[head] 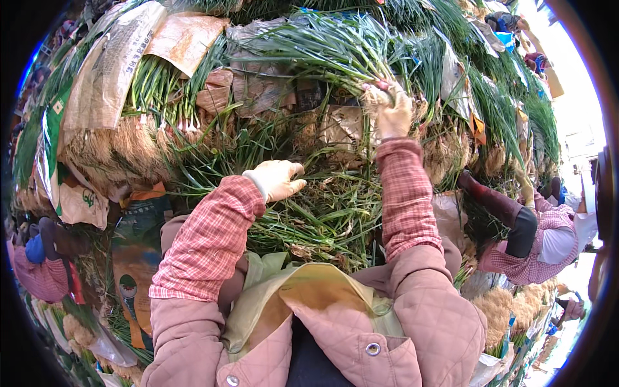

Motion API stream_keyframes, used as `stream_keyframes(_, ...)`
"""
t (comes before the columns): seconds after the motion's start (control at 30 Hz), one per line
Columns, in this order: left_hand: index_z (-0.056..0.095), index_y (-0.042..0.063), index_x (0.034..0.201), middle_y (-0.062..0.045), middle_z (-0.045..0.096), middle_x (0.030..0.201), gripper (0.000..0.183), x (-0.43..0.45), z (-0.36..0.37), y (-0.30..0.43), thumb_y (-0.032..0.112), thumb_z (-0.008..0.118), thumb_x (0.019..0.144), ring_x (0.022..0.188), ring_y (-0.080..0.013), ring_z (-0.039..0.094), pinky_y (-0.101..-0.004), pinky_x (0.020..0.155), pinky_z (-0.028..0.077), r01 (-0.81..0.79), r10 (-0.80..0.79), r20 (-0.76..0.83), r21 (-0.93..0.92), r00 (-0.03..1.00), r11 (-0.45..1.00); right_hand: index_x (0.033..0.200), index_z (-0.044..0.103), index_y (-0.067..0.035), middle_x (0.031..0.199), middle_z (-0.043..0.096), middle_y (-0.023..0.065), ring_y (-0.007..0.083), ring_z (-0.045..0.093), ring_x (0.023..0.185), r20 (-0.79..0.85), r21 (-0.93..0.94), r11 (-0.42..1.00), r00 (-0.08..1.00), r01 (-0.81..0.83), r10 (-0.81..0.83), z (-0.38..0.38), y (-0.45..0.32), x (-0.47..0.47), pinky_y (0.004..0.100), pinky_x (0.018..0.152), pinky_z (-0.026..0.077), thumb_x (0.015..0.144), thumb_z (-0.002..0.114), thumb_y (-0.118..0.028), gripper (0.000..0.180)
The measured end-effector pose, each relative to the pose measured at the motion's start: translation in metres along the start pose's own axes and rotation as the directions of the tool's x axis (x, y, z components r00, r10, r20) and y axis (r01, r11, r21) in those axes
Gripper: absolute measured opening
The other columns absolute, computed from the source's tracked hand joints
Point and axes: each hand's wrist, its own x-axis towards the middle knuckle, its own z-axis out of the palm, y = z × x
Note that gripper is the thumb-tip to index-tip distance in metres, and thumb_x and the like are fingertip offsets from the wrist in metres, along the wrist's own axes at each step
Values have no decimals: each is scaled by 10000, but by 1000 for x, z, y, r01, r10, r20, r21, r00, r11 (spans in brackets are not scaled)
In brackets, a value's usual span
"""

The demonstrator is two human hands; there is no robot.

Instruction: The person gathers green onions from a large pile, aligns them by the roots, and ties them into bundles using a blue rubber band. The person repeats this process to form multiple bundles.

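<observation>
My right hand (395,116) is shut on the root end of a bunch of green onions (333,51). Reddish bulbs show beside the fingers, and the long leaves fan out up and to the left over the pile. My left hand (278,180) hovers over a heap of loose green leaves and stalks (319,217), with thumb and fingers apart and nothing between them. A pale cuff shows at its wrist, as if from a thin glove. Checked red sleeves cover both forearms.
Stacked green onions with hanging roots (140,145) line the far side, partly covered by woven sacks (109,67). A person (541,242) works at the right, another (41,263) at the left. More bundles with tan roots (493,305) stand at lower right.
</observation>
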Motion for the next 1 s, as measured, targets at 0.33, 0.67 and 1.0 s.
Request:
stream_keyframes(0.33,549,73,1216,-180,623,1117,429,9,4,-10,357,540,895,1047,-337,584,-408,920,445,50,-50,16,33,999,998,1136,633,-79,1123,644,126,236,581,1091,203,-923,382,778,-52,594,24,-50,-58,326,969,442,879,614,-331,361)
stream_keyframes(0.67,598,84,1142,-69,652,867,292,58,34,-53,260,554,913,772,-147,603,-274,667,481,-213,-117,-337,-790,934,574,869,702,-126,849,681,109,263,660,833,588,-804,251,785,539,197,56,-6,-52,368,743,520,798,550,-305,245)
stream_keyframes(1.0,601,139,861,-9,583,707,87,104,55,-118,224,579,859,606,-159,554,-290,540,468,26,-210,21,-999,977,20,1125,571,-34,982,618,187,336,607,956,136,-506,859,991,77,-9,77,-61,-135,392,814,490,760,648,-310,463)
